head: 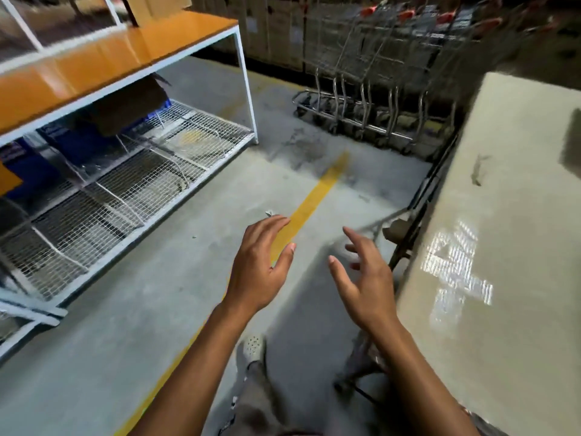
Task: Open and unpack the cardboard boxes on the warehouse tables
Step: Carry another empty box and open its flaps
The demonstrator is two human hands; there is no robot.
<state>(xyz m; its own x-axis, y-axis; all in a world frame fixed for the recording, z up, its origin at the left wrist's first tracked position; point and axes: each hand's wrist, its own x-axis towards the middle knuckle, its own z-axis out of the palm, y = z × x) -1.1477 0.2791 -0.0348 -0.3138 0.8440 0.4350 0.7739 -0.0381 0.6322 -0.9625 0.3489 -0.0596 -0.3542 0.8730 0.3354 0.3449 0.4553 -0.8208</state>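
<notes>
I see both hands held out over the floor [151, 294], touching nothing. The left hand [261, 265] has its grip spread: the fingers are straight and close together, the thumb stands apart, and the palm is turned toward the other hand. The right hand [361, 284] is just beside it but not touching it. Its grip is also spread, with the fingers fanned and slightly bent, and it holds nothing.

A box [129, 108] lies tilted on the mesh shelf [141, 184] under the orange worktop [110, 61] at my left, beside blue crates [72, 143] and well apart from both hands. A second box [163, 3] stands on that worktop, mostly cut off at the top edge.

A beige worktop [503, 247] is near the right hand. A yellow line [314, 199] runs along the floor beneath the hands, toward the nested trolleys [377, 89] at the far side. My shoe [253, 347] shows between the forearms.
</notes>
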